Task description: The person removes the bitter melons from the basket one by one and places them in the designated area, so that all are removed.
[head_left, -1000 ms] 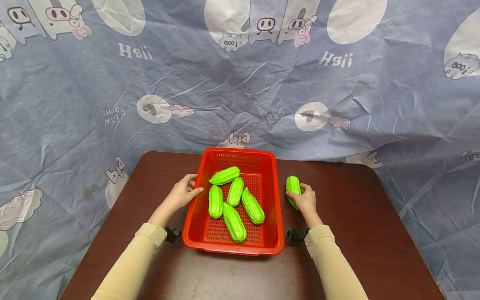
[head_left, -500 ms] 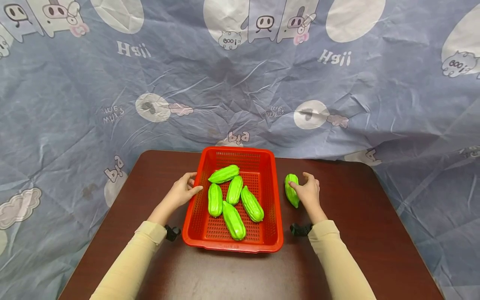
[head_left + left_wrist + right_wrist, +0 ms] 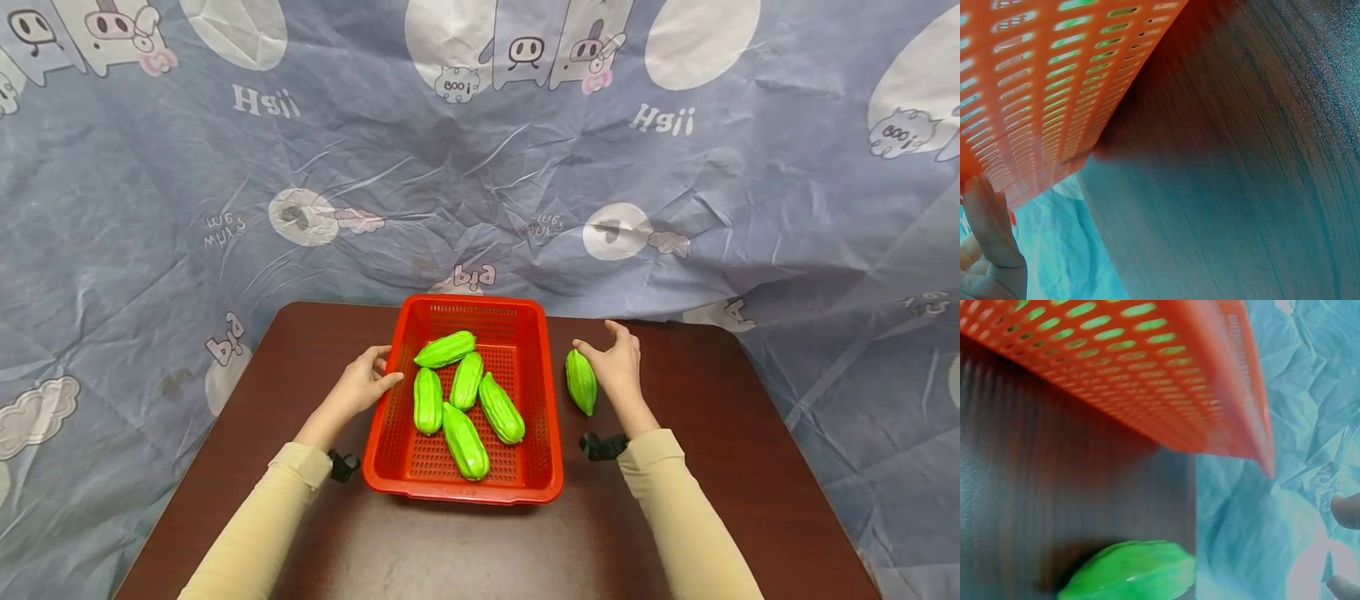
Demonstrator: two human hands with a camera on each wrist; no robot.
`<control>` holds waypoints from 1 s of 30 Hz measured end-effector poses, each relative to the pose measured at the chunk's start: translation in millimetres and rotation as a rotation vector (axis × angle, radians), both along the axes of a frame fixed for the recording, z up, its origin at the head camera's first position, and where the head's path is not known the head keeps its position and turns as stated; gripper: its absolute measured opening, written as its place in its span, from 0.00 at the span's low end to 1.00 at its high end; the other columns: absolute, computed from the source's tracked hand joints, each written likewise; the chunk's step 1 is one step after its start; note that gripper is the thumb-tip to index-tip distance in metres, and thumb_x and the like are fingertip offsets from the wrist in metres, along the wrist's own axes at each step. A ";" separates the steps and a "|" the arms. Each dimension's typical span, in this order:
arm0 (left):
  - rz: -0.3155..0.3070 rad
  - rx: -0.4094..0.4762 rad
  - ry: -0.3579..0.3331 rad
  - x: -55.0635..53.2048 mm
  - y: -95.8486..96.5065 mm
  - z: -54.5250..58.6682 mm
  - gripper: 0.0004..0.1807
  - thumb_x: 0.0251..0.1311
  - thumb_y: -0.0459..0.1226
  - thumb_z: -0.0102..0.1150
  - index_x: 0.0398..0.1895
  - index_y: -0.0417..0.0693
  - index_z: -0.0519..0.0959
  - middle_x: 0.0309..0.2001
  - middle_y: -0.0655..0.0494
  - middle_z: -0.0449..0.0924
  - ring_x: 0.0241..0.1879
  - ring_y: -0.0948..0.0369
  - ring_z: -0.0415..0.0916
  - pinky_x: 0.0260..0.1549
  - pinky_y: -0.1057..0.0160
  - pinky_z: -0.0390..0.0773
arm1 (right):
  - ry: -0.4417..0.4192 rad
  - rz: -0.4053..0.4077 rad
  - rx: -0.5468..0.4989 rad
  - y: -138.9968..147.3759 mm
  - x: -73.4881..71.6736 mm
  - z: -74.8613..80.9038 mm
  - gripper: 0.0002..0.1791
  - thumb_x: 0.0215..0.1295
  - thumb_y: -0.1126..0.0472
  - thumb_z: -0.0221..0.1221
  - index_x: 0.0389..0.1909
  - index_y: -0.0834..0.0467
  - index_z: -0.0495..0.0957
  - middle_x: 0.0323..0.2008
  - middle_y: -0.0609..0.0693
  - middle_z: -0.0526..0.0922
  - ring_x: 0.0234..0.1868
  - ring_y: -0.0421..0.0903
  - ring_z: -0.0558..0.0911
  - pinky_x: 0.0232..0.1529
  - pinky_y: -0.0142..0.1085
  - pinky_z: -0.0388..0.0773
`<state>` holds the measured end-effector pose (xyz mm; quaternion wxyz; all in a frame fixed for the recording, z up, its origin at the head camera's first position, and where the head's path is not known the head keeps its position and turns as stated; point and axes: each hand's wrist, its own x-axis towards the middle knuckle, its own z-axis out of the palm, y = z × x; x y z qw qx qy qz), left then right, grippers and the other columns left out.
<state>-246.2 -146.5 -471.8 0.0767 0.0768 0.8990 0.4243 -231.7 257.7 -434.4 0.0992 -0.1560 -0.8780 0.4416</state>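
In the head view, my left hand (image 3: 365, 382) holds the left rim of a red perforated plastic basket (image 3: 551, 417), thumb over the edge and fingers against the outside. Several bright green, ridged gourds, such as this front one (image 3: 466, 442), lie inside it. One more gourd (image 3: 581, 383), pointed at its near end, lies on the table right of the basket. Over its far end is my right hand (image 3: 619, 367), thumb and fingers spread apart and holding nothing. The right wrist view shows that gourd (image 3: 1135, 572) below the basket wall, with the right fingertips (image 3: 1347, 511) apart from it.
A dark brown wooden table (image 3: 697, 417) bears everything. Behind and beside it hangs a crumpled blue-grey cloth (image 3: 480, 183) with cartoon prints. Black wrist cameras sit under both cuffs, like the right one (image 3: 602, 447).
My right hand has let go of the gourd on the table, spread its fingers and moved slightly away from me. The gourd has turned a little. My left hand stays at the basket rim.
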 end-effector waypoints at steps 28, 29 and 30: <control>0.017 0.006 -0.019 2.4 2.1 2.5 0.34 0.66 0.39 0.62 0.71 0.38 0.62 0.47 0.41 0.76 0.36 0.54 0.78 0.33 0.60 0.82 | 0.039 0.168 -0.029 -66.3 3.5 35.9 0.42 0.62 0.48 0.66 0.73 0.57 0.60 0.69 0.60 0.61 0.69 0.57 0.64 0.67 0.53 0.65; 0.016 0.005 -0.018 2.3 2.1 2.4 0.34 0.66 0.39 0.62 0.71 0.38 0.62 0.46 0.41 0.76 0.37 0.54 0.78 0.33 0.60 0.82 | 0.038 0.174 -0.029 -69.2 3.7 35.4 0.42 0.62 0.48 0.67 0.73 0.57 0.60 0.69 0.60 0.61 0.69 0.56 0.64 0.66 0.53 0.66; 0.017 0.006 -0.018 2.2 2.2 2.6 0.34 0.66 0.39 0.62 0.71 0.38 0.62 0.46 0.41 0.76 0.37 0.54 0.78 0.33 0.60 0.82 | 0.038 0.181 -0.031 -72.1 3.9 34.9 0.42 0.62 0.49 0.67 0.73 0.57 0.60 0.69 0.60 0.62 0.68 0.56 0.65 0.66 0.53 0.66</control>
